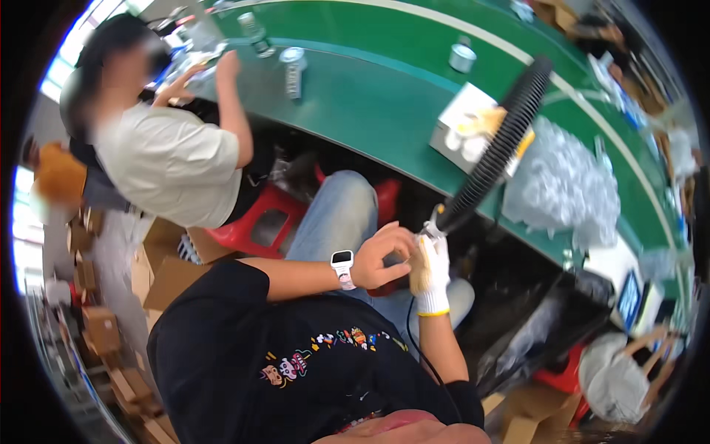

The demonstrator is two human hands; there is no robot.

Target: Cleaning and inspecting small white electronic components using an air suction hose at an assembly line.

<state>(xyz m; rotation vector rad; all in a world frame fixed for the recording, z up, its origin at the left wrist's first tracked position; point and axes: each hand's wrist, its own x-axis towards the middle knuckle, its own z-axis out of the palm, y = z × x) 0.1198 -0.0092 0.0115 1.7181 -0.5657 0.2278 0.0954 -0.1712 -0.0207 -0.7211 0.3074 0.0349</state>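
My left hand [384, 255], bare and with a white watch [342, 268] on the wrist, is curled over my lap. Its fingertips meet my right hand [430, 274], which wears a white knitted glove with a yellow edge. The gloved fingers are closed around something small, partly clear or shiny, that I cannot make out. What the left fingers pinch is hidden. Just above the glove is the lower end of a black corrugated hose [499, 140], which slants up over the bench. Whether glove and hose touch, I cannot tell.
A green workbench [370, 111] runs across the front. It bears a white box [451, 133] with gloves, a pile of clear plastic pieces [566, 181], a jar [462, 55] and a bottle [257, 35]. A co-worker [174, 159] sits at left by a red stool [259, 222]; another person [614, 377] is at lower right.
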